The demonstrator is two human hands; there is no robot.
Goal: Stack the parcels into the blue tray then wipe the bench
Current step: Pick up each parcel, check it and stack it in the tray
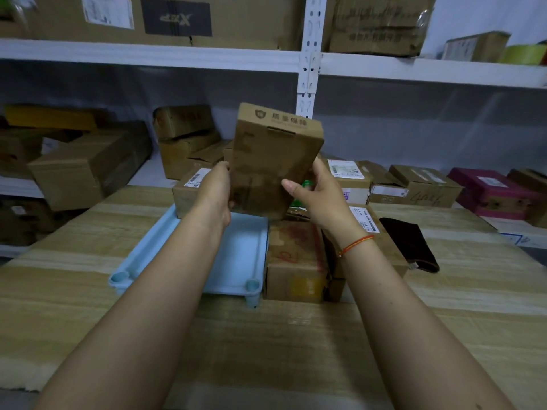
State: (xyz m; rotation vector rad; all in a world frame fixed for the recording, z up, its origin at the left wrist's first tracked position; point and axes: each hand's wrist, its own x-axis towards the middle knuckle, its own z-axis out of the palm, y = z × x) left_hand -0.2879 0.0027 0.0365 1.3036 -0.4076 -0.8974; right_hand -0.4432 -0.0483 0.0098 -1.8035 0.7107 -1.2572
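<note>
I hold a flat brown cardboard parcel [273,161] upright in the air, above the far end of the blue tray [236,261]. My left hand [216,187] grips its left edge and my right hand [313,193] grips its right edge. The light blue tray lies on the wooden bench [266,350] under my left forearm, with nothing visible inside it. To the tray's right, a taped parcel [296,261] rests on the bench, and a labelled parcel [373,232] lies behind my right wrist. Another labelled parcel [189,190] sits beyond the tray's far end.
A dark brown cloth [411,247] lies on the bench right of the parcels. White metal shelving [307,63] behind the bench carries many cardboard boxes, and two magenta boxes [491,190] sit at the right. A green item [305,187] peeks out behind my right hand.
</note>
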